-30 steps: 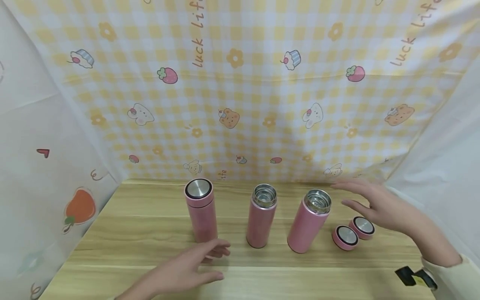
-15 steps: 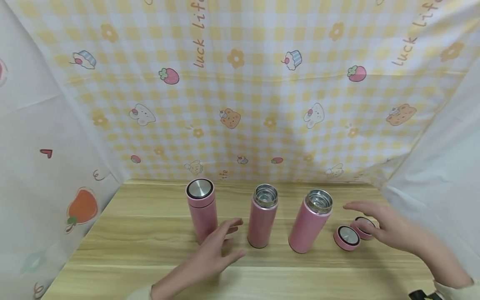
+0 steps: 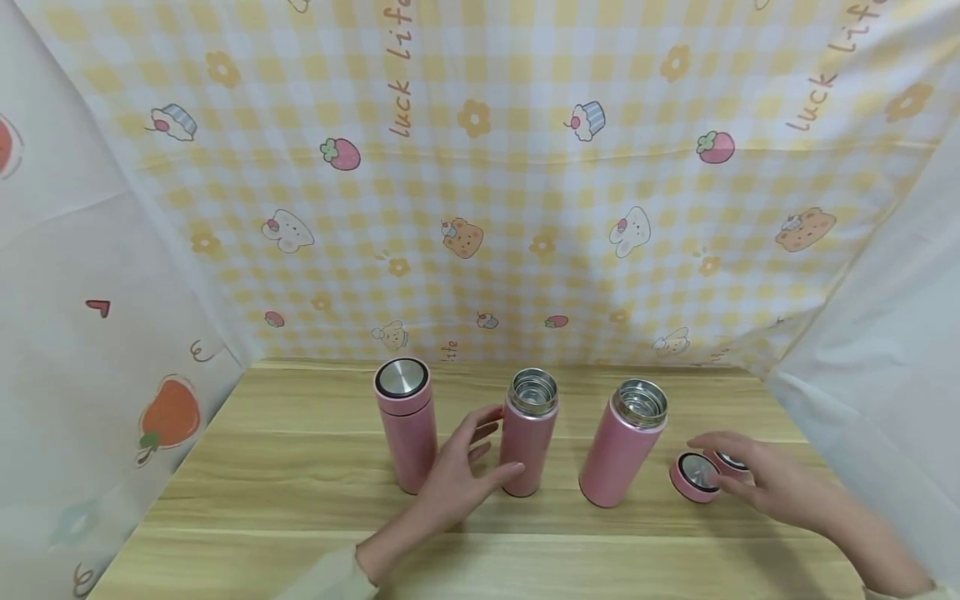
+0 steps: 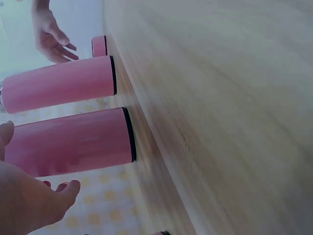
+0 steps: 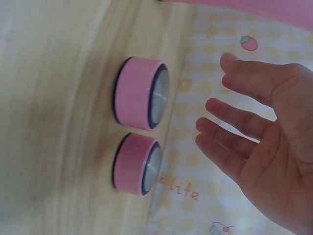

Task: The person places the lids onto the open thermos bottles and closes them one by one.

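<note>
A pink thermos bottle without a lid (image 3: pixel 527 446) stands upright in the middle of the table. My left hand (image 3: pixel 453 487) is spread beside it, thumb in front and fingers at its left and back; the left wrist view shows a gap between the fingers and the bottle (image 4: pixel 73 143). On the right, two pink lids with silver tops lie side by side: the nearer lid (image 3: pixel 695 477) and the farther lid (image 3: pixel 731 463), partly hidden. My right hand (image 3: pixel 780 487) hovers over them with loosely bent fingers, and the right wrist view shows it (image 5: pixel 274 132) apart from both lids.
A pink thermos with its lid on (image 3: pixel 408 442) stands to the left, close to my left hand. Another lidless thermos (image 3: pixel 618 458) stands between the middle bottle and the lids. Behind the wooden table (image 3: pixel 247 500) hangs a checked cloth (image 3: pixel 375 200).
My left hand has moved right and away from me, from in front of the lidded thermos to the middle bottle. My right hand has come down over the lids. Bottles and lids stay put.
</note>
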Motion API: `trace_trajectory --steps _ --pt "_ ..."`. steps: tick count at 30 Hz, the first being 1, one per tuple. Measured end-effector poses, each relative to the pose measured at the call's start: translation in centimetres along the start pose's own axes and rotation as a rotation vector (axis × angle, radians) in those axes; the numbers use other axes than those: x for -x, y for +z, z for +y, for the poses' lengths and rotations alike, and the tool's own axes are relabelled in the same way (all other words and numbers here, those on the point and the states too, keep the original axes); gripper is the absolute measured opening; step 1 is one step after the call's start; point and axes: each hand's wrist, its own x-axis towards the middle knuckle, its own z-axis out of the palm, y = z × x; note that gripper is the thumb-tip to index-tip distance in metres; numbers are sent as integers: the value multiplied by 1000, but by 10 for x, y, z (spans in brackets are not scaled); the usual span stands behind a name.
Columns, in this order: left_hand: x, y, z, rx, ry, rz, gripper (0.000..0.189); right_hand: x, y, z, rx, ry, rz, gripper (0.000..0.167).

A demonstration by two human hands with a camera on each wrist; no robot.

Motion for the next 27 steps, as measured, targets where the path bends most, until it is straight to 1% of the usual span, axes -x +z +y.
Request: trace_trajectory --steps 4,10,13,19,22,27 --pt "-6 6 -2 10 -7 26 76 2 8 6 3 -23 4 56" --pt "-13 12 -4 10 13 65 70 2 16 11 -41 -77 -2 57" --pt "-15 13 -6 15 18 77 67 2 19 12 -28 -90 13 59" --pt "-16 14 -7 2 -8 80 67 4 24 14 3 -82 39 61" --pt "-17 15 -8 -4 1 80 67 5 28 16 27 -69 50 62" --pt "-17 18 -6 25 12 89 73 7 35 21 76 -46 67 67"
